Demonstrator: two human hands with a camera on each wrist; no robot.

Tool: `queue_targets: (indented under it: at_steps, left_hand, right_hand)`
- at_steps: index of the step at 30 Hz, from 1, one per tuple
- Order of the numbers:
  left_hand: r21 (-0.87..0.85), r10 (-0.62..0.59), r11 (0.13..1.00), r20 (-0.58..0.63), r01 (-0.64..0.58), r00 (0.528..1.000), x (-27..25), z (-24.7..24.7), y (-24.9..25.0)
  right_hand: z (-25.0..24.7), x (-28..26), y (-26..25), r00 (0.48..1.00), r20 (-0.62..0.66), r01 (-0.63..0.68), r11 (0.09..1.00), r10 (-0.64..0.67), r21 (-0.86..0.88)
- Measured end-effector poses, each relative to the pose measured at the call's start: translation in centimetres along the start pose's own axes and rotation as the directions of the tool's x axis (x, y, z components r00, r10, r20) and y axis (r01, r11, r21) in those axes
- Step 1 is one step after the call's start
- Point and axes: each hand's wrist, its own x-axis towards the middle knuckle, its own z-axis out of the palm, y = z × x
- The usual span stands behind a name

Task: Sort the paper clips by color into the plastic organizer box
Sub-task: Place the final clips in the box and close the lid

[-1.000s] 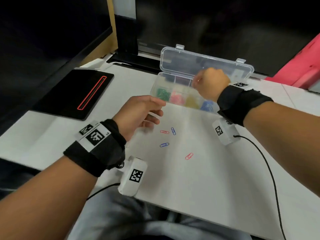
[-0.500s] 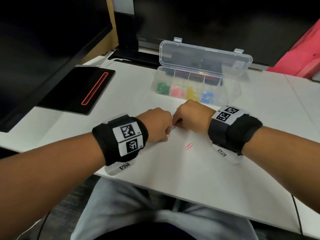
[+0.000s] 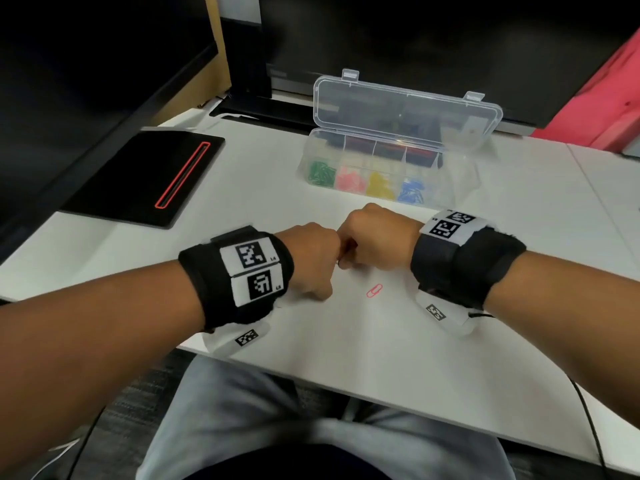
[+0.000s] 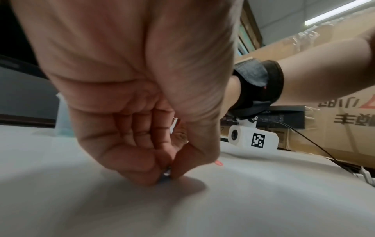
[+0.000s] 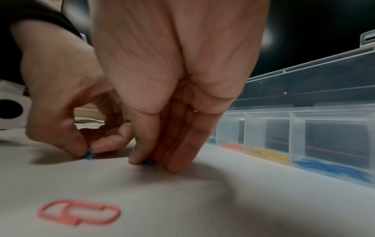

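The clear plastic organizer box (image 3: 460,168) stands open at the back, with green, pink, yellow and blue clips in separate front compartments (image 5: 332,168). Both hands are down on the white table, knuckles almost touching. My left hand (image 4: 168,174) pinches a blue paper clip (image 5: 89,154) between thumb and forefinger at the table surface. My right hand (image 5: 154,166) has its thumb and fingers closed on another blue paper clip (image 5: 149,164). A pink paper clip (image 3: 374,291) lies loose just in front of the right hand (image 3: 374,237). The head view hides both blue clips under the hands.
A black pad with a red-outlined slot (image 3: 149,174) lies at the left of the table (image 3: 381,358). Dark monitors stand behind the box, and something red (image 3: 606,109) is at the far right. A cable (image 3: 588,427) runs off the right wrist.
The right hand came back from the box and the left hand dropped; both now sit on the loose clips. Since half a second ago the hands have closed slightly together.
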Motion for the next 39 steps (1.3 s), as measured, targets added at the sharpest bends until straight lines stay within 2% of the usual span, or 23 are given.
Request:
queue_targets:
  at_steps: [5,7,8,9,11,13,14,15,18,19,21,23,24,25,26,27,28,30,31,32,34,36,39]
  left_hand:
    - [-0.053,-0.030,0.998,-0.002,0.030,1.000,-0.6,-0.2,-1.0]
    - [-0.108,-0.029,0.994,-0.059,0.022,0.998,-0.8,-1.2,-1.2]
    - [-0.159,-0.029,0.987,-0.102,0.012,0.994,-0.7,-2.0,-1.2]
    - [-0.215,-0.029,0.977,-0.151,-0.004,0.988,-0.5,-2.9,-1.1]
    - [-0.282,-0.019,0.957,-0.266,-0.059,0.964,0.3,-4.8,-0.7]
    - [-0.314,0.009,0.939,-0.384,-0.140,0.923,1.5,-6.7,0.2]
    - [-0.331,0.019,0.926,-0.434,-0.179,0.901,2.3,-7.5,0.8]
    - [-0.346,0.021,0.915,-0.476,-0.209,0.879,3.2,-8.3,1.3]
    - [-0.352,0.004,0.903,-0.568,-0.247,0.823,6.5,-10.1,3.0]
    - [-0.350,0.003,0.900,-0.591,-0.260,0.806,7.7,-10.4,3.6]
    - [-0.335,0.016,0.898,-0.624,-0.286,0.781,9.7,-10.9,4.6]
    - [-0.299,0.040,0.906,-0.643,-0.299,0.765,11.3,-10.8,5.3]
    - [-0.276,0.058,0.913,-0.642,-0.301,0.765,11.9,-10.6,5.6]
    - [-0.250,0.082,0.920,-0.629,-0.301,0.773,12.4,-10.4,5.9]
    - [-0.222,0.111,0.927,-0.606,-0.301,0.788,12.8,-10.1,6.1]
    - [-0.187,0.145,0.935,-0.575,-0.302,0.806,12.9,-9.8,6.2]
    - [-0.144,0.177,0.943,-0.544,-0.299,0.820,13.0,-9.6,6.3]
    - [-0.063,0.219,0.953,-0.533,-0.297,0.817,12.4,-9.3,6.1]
    - [-0.053,0.226,0.952,-0.545,-0.302,0.807,11.9,-9.2,6.0]
    - [-0.065,0.226,0.948,-0.552,-0.311,0.803,11.2,-9.1,5.8]
    - [-0.112,0.215,0.942,-0.527,-0.317,0.822,9.4,-8.9,5.3]
    - [-0.097,0.209,0.956,-0.444,-0.278,0.871,7.6,-8.6,4.5]
    - [0.059,0.187,0.982,-0.239,-0.178,0.953,5.3,-7.0,2.8]
  right_hand:
    - [-0.1,-0.2,0.1,0.999,0.042,-0.013,1.000,0.014,-0.026]
    - [-1.3,-1.1,1.2,0.997,-0.049,-0.053,0.998,0.055,0.043]
    - [-2.2,-1.5,1.9,0.985,-0.150,-0.073,0.990,0.091,0.119]
    - [-3.2,-1.7,2.9,0.951,-0.276,-0.086,0.979,0.137,0.187]
    - [-5.2,-2.1,5.1,0.831,-0.508,-0.126,0.966,0.228,0.227]
    - [-6.4,-1.9,7.4,0.719,-0.624,-0.195,0.951,0.305,0.240]
    - [-6.7,-1.5,8.5,0.684,-0.643,-0.227,0.938,0.345,0.262]
    - [-6.7,-1.1,9.5,0.675,-0.634,-0.264,0.926,0.378,0.271]
    - [-5.4,0.1,11.2,0.779,-0.449,-0.402,0.898,0.438,0.179]
    - [-5.0,0.1,11.4,0.779,-0.430,-0.420,0.889,0.457,0.184]
    - [-4.5,-0.6,11.6,0.719,-0.492,-0.374,0.870,0.491,0.322]
    - [-4.2,-1.8,11.4,0.614,-0.590,-0.288,0.845,0.524,0.451]
    - [-4.0,-2.4,11.3,0.571,-0.617,-0.273,0.834,0.542,0.480]
    - [-3.7,-3.0,11.1,0.552,-0.623,-0.273,0.826,0.554,0.493]
    - [-3.5,-3.7,10.6,0.563,-0.610,-0.284,0.824,0.557,0.490]
    - [-3.2,-4.4,10.2,0.610,-0.574,-0.290,0.828,0.546,0.479]
    - [-3.0,-5.0,9.7,0.696,-0.510,-0.280,0.845,0.505,0.456]
    - [-2.5,-6.3,8.5,0.896,-0.290,-0.212,0.897,0.338,0.389]
    - [-2.4,-6.8,7.7,0.957,-0.166,-0.163,0.917,0.236,0.364]
    - [-2.1,-7.2,6.9,0.987,-0.061,-0.119,0.923,0.152,0.365]
    - [-1.8,-7.6,5.3,0.997,0.046,-0.073,0.919,0.059,0.387]
    - [-1.4,-7.3,4.2,0.999,0.052,-0.033,0.933,0.016,0.358]
    - [-0.5,-6.3,2.9,0.994,0.087,0.053,0.975,-0.073,0.215]
